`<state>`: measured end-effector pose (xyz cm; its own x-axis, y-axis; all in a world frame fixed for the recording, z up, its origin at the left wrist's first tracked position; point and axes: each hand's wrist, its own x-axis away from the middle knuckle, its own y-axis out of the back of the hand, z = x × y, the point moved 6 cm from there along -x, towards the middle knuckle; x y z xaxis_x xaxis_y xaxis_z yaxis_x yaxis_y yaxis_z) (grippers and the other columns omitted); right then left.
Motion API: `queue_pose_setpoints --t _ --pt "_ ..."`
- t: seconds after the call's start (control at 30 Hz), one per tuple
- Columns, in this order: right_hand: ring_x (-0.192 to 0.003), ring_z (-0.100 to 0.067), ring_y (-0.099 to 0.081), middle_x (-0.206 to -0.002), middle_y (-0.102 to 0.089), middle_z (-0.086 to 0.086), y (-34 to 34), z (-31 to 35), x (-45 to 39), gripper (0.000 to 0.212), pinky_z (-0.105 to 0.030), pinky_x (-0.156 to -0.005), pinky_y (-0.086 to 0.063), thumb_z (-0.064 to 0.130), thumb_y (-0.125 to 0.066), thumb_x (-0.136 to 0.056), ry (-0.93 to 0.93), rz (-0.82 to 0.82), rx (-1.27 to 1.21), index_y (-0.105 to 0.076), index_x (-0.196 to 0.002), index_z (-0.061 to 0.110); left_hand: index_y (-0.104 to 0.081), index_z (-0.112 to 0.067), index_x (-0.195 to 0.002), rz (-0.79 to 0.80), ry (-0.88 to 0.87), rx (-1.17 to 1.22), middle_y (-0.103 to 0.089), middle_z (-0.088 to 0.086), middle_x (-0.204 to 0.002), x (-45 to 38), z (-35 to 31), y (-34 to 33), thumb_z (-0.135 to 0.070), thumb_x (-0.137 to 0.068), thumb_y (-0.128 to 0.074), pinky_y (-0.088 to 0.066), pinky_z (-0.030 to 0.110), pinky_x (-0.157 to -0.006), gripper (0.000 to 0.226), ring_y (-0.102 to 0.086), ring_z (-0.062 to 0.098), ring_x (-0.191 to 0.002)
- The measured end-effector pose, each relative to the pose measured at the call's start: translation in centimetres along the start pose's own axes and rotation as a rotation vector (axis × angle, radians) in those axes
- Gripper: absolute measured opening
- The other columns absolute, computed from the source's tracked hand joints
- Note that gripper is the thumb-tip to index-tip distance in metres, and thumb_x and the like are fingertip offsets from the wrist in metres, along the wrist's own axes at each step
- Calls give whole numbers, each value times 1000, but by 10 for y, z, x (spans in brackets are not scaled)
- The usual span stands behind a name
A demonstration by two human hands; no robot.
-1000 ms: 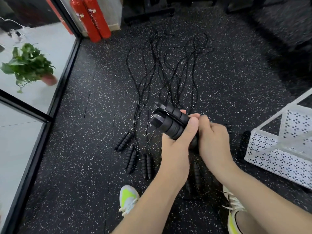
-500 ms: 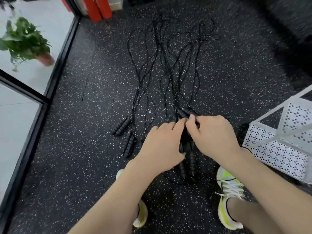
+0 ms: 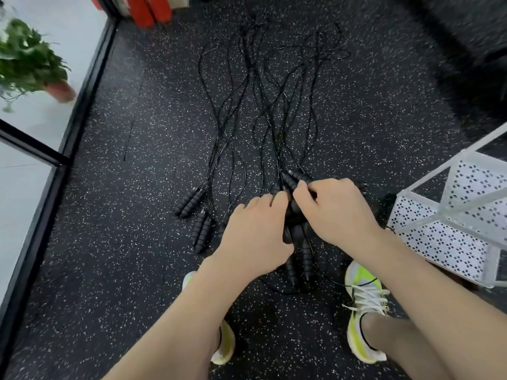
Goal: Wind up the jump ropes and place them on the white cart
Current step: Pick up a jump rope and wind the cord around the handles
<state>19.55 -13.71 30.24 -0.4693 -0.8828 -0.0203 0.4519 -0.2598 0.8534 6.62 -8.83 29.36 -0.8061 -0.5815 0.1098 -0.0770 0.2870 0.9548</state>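
While I grip the handles (image 3: 295, 229) in both my left hand (image 3: 256, 231) and right hand (image 3: 336, 212), left of the white cart (image 3: 450, 229), lifting risks snagging the tangled cords (image 3: 274, 105) beyond.

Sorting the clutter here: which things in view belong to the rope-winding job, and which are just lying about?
Job: black handles held by left hand and right hand; floor ropes; loose handle pairs; white cart.
Lying about: potted plant; red cylinders.
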Motion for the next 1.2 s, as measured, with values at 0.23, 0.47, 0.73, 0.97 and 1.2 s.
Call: queue_pose_setpoints --t 0.23,0.47,0.73,0.97,1.2 --pt "-53 -15 -52 -46 -52 0 1 0 -4 66 -31 -52 -37 66 -37 -97 -71 193 -116 -49 -54 19 -38 -26 -113 -17 11 -51 -55 -8 -109 -2 7 3 -41 -84 -64 -41 35 -80 41 -56 20 -102" --pt "-54 -17 -59 -58 -66 4 32 -16 -10 47 -34 -61 -49 76 -57 -77 -20 389 -258 -73 -67 33 -42 -30 -114 5 97 -3 -57 -13 -107 0 31 20 -39 -81 -66 -30 33 -73 42 -56 20 -99" --pt "-63 -11 -58 -71 -72 4 33 -16 -9 13 -28 -64 -44 22 -70 -94 23 252 -664 -79 -85 21 -46 -39 -109 -7 180 224 -59 -16 -89 4 34 34 -34 -75 -69 -41 33 -72 42 -54 16 -81" --pt "-56 -11 -64 -71 -70 6 -5 3 8 24 -23 -53 -50 14 -48 -107 -104 190 -773 -68 -95 18 -45 -34 -98 -33 319 557 -63 -7 -74 1 35 28 -20 -75 -68 -53 39 -67 35 -61 20 -70" --pt "-46 -3 -52 -60 -58 7 -17 19 18 20 -15 -48 -36 20 -45 -107 -51 192 -415 -61 -96 16 -40 -27 -109 -106 365 278 -56 -8 -98 -3 38 30 -23 -83 -64 -40 38 -70 36 -51 23 -83"
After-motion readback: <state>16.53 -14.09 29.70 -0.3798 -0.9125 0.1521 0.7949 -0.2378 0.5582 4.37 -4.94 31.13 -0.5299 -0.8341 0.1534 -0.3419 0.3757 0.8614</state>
